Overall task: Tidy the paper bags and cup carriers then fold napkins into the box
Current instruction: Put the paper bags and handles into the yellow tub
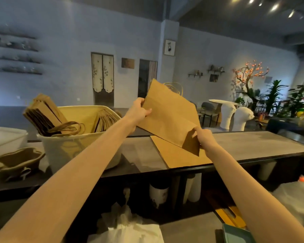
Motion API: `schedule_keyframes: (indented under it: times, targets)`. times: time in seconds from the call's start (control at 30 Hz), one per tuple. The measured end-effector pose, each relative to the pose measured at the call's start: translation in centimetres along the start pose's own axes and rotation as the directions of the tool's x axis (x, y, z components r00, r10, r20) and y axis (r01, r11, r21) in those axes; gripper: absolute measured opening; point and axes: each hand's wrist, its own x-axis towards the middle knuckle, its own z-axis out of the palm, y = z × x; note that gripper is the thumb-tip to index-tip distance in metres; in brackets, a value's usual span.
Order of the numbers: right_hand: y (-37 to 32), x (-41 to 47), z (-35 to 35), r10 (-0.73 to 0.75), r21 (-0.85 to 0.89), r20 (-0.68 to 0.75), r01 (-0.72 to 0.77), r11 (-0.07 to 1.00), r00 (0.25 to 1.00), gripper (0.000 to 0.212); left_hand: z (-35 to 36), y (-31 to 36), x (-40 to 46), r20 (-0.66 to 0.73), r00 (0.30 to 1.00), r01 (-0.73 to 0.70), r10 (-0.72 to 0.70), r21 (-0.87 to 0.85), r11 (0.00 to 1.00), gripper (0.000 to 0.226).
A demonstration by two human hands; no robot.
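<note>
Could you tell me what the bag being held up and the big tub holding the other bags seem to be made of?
The held bag, gripped by the left hand and right hand, looks like matte brown kraft paper: flat creases, sharp folded corner, twisted cord handles. The tub seems to be cream plastic, judging by its smooth, rounded, slightly glossy rim, though that is less certain.

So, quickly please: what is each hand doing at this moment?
Left hand: grips the upper left edge of the flat paper bag.
Right hand: pinches the same bag's lower corner.
</note>
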Motion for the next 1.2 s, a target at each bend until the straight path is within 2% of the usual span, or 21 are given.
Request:
schedule_keyframes:
  times: [0.13, 0.2, 0.27, 0.33, 0.4, 0.5, 0.57, 0.6, 0.63, 0.7, 0.83, 0.9, 1.0, 1.1, 1.2]
  targets:
    - [-4.2, -2.5, 1.0, -0.023, -0.015, -0.055, 0.022, 1.0, 0.998, 0.052, -3.9, 2.3, -1.7, -0.01, 0.998, -0.056, 0.057, 0.078, 0.995, 0.044]
    - [-6.4, -4.3, 1.8, -0.062, -0.102, -0.124, 0.05, 0.994, 0.99, 0.06, -5.9, 3.2, -2.8, -0.015, 0.998, -0.066, 0.068, 0.093, 0.993, 0.046]
    - [-8.4, -6.5, 2.6, -0.187, -0.174, -0.176, 0.156, 0.972, 0.967, 0.063, -7.7, 3.9, -3.9, 0.005, 0.997, -0.071, 0.071, 0.117, 0.991, 0.045]
    - [-10.0, -8.9, 3.4, -0.388, -0.166, -0.128, 0.365, 0.916, 0.913, 0.058, -9.4, 4.4, -4.9, 0.043, 0.997, -0.07, 0.064, 0.157, 0.985, 0.043]
    - [-11.3, -11.3, 4.6, -0.598, -0.175, -0.012, 0.587, 0.791, 0.802, 0.051, -11.1, 5.0, -6.0, 0.081, 0.994, -0.086, 0.069, 0.228, 0.97, 0.04]
    - [-13.1, -14.2, 6.4, -0.837, -0.3, 0.126, 0.824, 0.48, 0.533, 0.043, -13.0, 5.9, -7.5, 0.172, 0.979, -0.163, 0.106, 0.361, 0.918, 0.039]
    - [-14.0, -15.3, 7.3, -0.909, -0.376, 0.236, 0.895, 0.242, 0.345, 0.039, -14.2, 6.5, -8.4, 0.239, 0.965, -0.205, 0.106, 0.44, 0.875, 0.041]
    - [-14.3, -15.6, 7.6, -0.91, -0.414, 0.301, 0.899, 0.144, 0.285, 0.037, -14.7, 6.8, -8.9, 0.266, 0.959, -0.218, 0.098, 0.474, 0.853, 0.041]
    - [-14.5, -15.9, 7.8, -0.893, -0.452, 0.367, 0.889, 0.074, 0.261, 0.036, -15.3, 7.0, -9.4, 0.293, 0.952, -0.236, 0.092, 0.506, 0.829, 0.04]
    - [-14.8, -16.5, 7.9, -0.834, -0.497, 0.466, 0.867, 0.028, 0.294, 0.036, -16.5, 7.5, -10.2, 0.334, 0.937, -0.278, 0.096, 0.554, 0.785, 0.035]
    - [-14.9, -16.9, 7.5, -0.729, -0.554, 0.552, 0.831, 0.042, 0.405, 0.036, -18.4, 7.4, -10.9, 0.315, 0.944, -0.279, 0.095, 0.612, 0.74, 0.031]
    - [-14.6, -16.8, 7.2, -0.617, -0.498, 0.628, 0.854, 0.148, 0.473, 0.031, -19.0, 7.0, -10.8, 0.257, 0.956, -0.279, 0.14, 0.652, 0.705, 0.028]
    - [-14.1, -16.6, 7.4, -0.592, -0.398, 0.648, 0.876, 0.273, 0.479, 0.029, -19.6, 6.4, -10.5, 0.071, 0.962, -0.234, 0.263, 0.712, 0.662, 0.03]
    - [-13.9, -16.6, 7.3, -0.65, -0.291, 0.58, 0.87, 0.397, 0.491, 0.024, -20.0, 5.4, -10.2, -0.149, 0.922, -0.181, 0.357, 0.651, 0.738, 0.037]
    - [-14.2, -16.6, 6.6, -0.674, -0.188, 0.521, 0.84, 0.509, 0.525, 0.026, -20.6, 4.7, -10.1, -0.264, 0.908, -0.102, 0.326, 0.615, 0.782, 0.043]
